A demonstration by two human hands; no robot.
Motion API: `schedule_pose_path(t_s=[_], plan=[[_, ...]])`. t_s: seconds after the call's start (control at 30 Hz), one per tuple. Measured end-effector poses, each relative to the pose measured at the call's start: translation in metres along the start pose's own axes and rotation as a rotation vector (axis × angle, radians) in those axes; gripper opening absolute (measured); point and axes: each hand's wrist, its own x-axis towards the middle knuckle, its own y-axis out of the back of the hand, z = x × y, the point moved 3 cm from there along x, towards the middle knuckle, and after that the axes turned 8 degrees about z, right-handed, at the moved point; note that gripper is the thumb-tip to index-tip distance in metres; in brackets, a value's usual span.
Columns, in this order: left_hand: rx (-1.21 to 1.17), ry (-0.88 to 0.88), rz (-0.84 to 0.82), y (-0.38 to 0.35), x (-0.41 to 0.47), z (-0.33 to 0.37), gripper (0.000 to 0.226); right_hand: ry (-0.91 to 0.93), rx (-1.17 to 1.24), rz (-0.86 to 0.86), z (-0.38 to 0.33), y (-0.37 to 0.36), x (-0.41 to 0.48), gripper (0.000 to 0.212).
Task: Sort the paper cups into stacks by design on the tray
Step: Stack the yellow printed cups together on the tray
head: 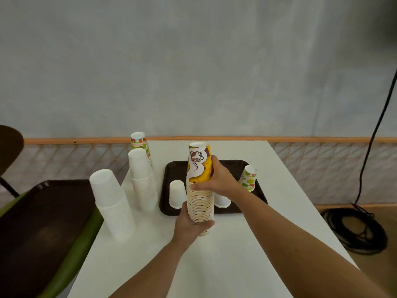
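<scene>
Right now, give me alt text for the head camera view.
A left hand grips the base of a stack of yellow patterned cups while the right hand grips its top cup. Behind sits a dark tray with two white cups and one green patterned cup.

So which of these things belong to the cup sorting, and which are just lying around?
Part of the job:
yellow stack, gripped by left hand and right hand
dark tray holding left white cup, right white cup, green-patterned cup
near white stack, far white stack, green-patterned stack on the table

Just lying about:
second tray on the green chair
coiled black cable
</scene>
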Motion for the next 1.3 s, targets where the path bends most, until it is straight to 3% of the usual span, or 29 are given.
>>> schedule_pose_path(t_s=[0.5, 0.8, 1.3], plan=[[0.028, 0.012, 0.129, 0.011, 0.025, -0.003, 0.079, -0.01, 0.077, -0.089, -0.009, -0.002, 0.036, 0.074], [0.11, 0.003, 0.11, 0.032, 0.055, -0.004, 0.094, 0.063, 0.117, 0.034, -0.036, -0.011, 0.061, 0.06], [0.133, -0.013, 0.077, 0.05, 0.07, -0.01, 0.088, 0.093, 0.226, 0.167, -0.057, -0.012, 0.094, 0.06]])
